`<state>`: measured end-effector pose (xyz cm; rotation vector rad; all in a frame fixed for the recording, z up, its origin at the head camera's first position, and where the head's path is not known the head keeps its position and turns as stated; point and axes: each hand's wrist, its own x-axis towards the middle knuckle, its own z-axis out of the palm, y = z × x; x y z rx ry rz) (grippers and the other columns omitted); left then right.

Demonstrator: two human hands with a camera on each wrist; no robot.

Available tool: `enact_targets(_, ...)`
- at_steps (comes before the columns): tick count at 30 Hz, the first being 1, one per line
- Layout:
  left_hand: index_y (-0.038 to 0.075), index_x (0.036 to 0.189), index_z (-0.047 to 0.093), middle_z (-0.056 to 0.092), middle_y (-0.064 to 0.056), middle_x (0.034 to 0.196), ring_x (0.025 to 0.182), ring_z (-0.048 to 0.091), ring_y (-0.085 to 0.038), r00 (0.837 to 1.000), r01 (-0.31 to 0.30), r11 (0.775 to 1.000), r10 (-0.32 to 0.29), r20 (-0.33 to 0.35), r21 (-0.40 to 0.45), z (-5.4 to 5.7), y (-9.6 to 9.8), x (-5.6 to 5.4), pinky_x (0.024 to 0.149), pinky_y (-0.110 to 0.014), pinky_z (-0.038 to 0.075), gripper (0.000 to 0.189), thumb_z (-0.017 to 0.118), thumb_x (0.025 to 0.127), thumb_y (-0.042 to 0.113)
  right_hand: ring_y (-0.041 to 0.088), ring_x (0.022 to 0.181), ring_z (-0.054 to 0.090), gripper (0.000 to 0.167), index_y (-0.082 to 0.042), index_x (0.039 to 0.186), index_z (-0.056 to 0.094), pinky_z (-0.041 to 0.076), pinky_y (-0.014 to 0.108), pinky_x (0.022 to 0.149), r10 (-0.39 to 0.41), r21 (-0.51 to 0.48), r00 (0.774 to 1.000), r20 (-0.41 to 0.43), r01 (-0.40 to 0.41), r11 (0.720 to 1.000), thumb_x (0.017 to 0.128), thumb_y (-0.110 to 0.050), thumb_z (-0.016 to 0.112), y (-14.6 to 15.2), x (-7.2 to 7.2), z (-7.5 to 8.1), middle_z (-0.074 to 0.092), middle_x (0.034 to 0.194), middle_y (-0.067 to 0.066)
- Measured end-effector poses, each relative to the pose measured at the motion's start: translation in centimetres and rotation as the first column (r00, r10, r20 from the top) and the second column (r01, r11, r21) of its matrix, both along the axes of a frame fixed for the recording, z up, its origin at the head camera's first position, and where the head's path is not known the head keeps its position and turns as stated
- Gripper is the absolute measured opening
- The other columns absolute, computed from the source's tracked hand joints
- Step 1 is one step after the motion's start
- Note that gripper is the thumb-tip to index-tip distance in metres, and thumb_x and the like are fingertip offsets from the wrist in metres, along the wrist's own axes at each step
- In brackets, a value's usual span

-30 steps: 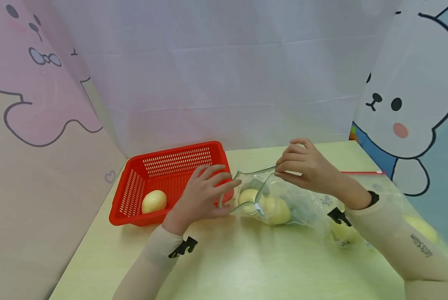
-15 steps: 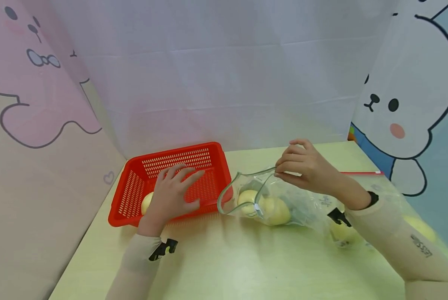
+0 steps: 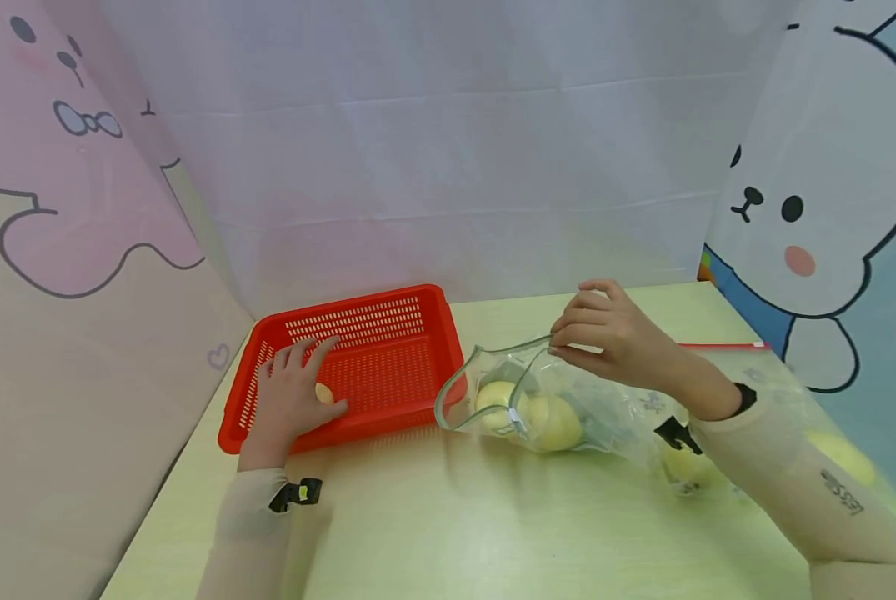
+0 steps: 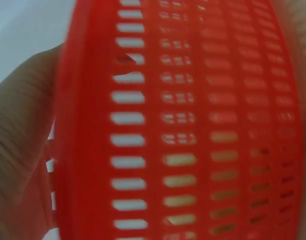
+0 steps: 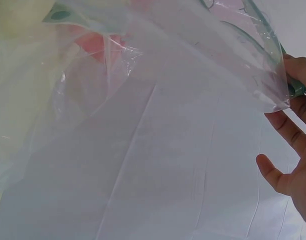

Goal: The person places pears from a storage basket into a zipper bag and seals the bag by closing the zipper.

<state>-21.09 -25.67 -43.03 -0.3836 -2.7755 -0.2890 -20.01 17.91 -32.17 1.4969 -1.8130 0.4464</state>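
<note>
In the head view my left hand [image 3: 290, 400] is inside the red basket [image 3: 387, 375], over a pale yellow round fruit [image 3: 323, 393]. Its fingers and thumb are spread around the fruit, most of which the palm hides. Through the basket's slots in the left wrist view, patches of the yellow fruit [image 4: 180, 200] show. My right hand [image 3: 613, 337] pinches the green-edged mouth of a clear zip bag [image 3: 605, 408] and holds it up. The bag lies on its side with its mouth toward the basket. Two pale yellow fruits [image 3: 553, 422] are in it.
On the right, partly behind my right forearm, lies another clear bag with a red zip strip [image 3: 725, 345] and yellow fruit [image 3: 841, 457]. A white sheet [image 3: 448, 167] hangs behind the table [image 3: 448, 533], with printed cartoon panels at both sides.
My left hand has left the bag's mouth and moved left into the basket, over the fruit. The right hand has stayed at the bag's edge.
</note>
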Motion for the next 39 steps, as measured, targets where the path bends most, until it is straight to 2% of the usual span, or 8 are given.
enact_targets(3, 0.017, 0.152, 0.031, 0.036, -0.028, 0.145, 0.128, 0.035, -0.053, 0.995, -0.045, 0.999, 0.044, 0.088, 0.003, -0.7, -0.9, -0.4, 0.097, -0.075, 0.028, 0.095, 0.079, 0.074, 0.040, 0.022, 0.078, 0.059, 0.038, -0.012, 0.081, 0.071, 0.036, 0.055, 0.085, 0.001, 0.003, 1.000, 0.005, -0.001, 1.000, 0.104, -0.034, 0.050, 0.0, 0.0, 0.0, 0.070, 0.082, 0.001)
enact_targets(7, 0.016, 0.154, 0.023, 0.030, -0.033, 0.146, 0.128, 0.034, -0.058, 0.975, -0.084, 0.996, 0.084, 0.207, -0.007, -1.2, -1.5, -1.0, 0.095, -0.079, 0.028, 0.101, 0.081, 0.075, 0.043, 0.022, 0.079, 0.059, 0.037, -0.012, 0.082, 0.070, 0.037, 0.055, 0.085, 0.003, 0.005, 1.000, 0.011, -0.003, 1.000, 0.104, -0.033, 0.051, 0.0, 0.0, -0.1, 0.069, 0.083, 0.000)
enact_targets(12, 0.014, 0.154, 0.022, 0.024, -0.037, 0.147, 0.126, 0.034, -0.062, 0.928, -0.109, 0.993, 0.116, 0.354, -0.040, -1.4, -2.0, -1.8, 0.094, -0.081, 0.026, 0.103, 0.081, 0.074, 0.038, 0.021, 0.079, 0.059, 0.038, -0.012, 0.082, 0.071, 0.037, 0.055, 0.085, -0.003, 0.006, 1.000, 0.018, 0.003, 1.000, 0.104, -0.035, 0.050, 0.1, -0.1, -0.2, 0.069, 0.083, 0.000)
enact_targets(18, 0.010, 0.152, 0.026, 0.024, -0.035, 0.147, 0.126, 0.034, -0.062, 0.862, -0.106, 0.992, 0.127, 0.491, -0.070, -2.1, -2.4, -2.3, 0.094, -0.082, 0.025, 0.087, 0.072, 0.081, 0.029, 0.022, 0.080, 0.058, 0.037, -0.012, 0.083, 0.071, 0.036, 0.054, 0.087, 0.001, 0.008, 0.999, 0.033, -0.001, 1.000, 0.104, -0.035, 0.050, 0.2, -0.1, -0.3, 0.069, 0.084, 0.000)
enact_targets(22, 0.009, 0.151, 0.029, 0.028, -0.034, 0.145, 0.125, 0.034, -0.061, 0.840, -0.092, 0.993, 0.118, 0.529, -0.077, -2.4, -2.5, -2.6, 0.093, -0.083, 0.024, 0.080, 0.070, 0.084, 0.025, 0.022, 0.080, 0.058, 0.037, -0.012, 0.083, 0.070, 0.036, 0.055, 0.086, 0.004, 0.008, 0.999, 0.033, -0.004, 1.000, 0.104, -0.035, 0.050, 0.2, -0.2, -0.4, 0.069, 0.084, 0.000)
enact_targets(27, 0.010, 0.147, 0.034, 0.036, -0.031, 0.138, 0.119, 0.039, -0.058, 0.849, -0.073, 0.993, 0.109, 0.518, -0.089, -2.4, -2.4, -2.8, 0.092, -0.083, 0.026, 0.075, 0.070, 0.083, 0.024, 0.021, 0.080, 0.058, 0.037, -0.012, 0.083, 0.070, 0.037, 0.055, 0.085, 0.006, 0.006, 0.999, 0.034, -0.006, 1.000, 0.104, -0.034, 0.050, 0.1, -0.2, -0.4, 0.069, 0.084, 0.000)
enact_targets(36, 0.010, 0.142, 0.039, 0.043, -0.027, 0.134, 0.112, 0.044, -0.057, 0.878, -0.044, 0.994, 0.088, 0.471, -0.103, -2.4, -2.1, -2.8, 0.090, -0.082, 0.029, 0.069, 0.073, 0.083, 0.023, 0.021, 0.080, 0.058, 0.036, -0.012, 0.083, 0.070, 0.036, 0.055, 0.085, 0.010, 0.005, 0.999, 0.039, -0.011, 1.000, 0.104, -0.034, 0.051, 0.0, -0.1, -0.4, 0.069, 0.084, 0.000)
enact_targets(39, 0.010, 0.142, 0.040, 0.044, -0.027, 0.135, 0.114, 0.044, -0.056, 0.888, -0.041, 0.994, 0.084, 0.452, -0.105, -1.9, -2.0, -2.7, 0.091, -0.082, 0.028, 0.071, 0.075, 0.081, 0.023, 0.021, 0.080, 0.058, 0.036, -0.012, 0.083, 0.070, 0.037, 0.056, 0.084, 0.011, 0.008, 0.999, 0.039, -0.012, 1.000, 0.104, -0.034, 0.051, 0.0, -0.1, -0.3, 0.069, 0.084, 0.000)
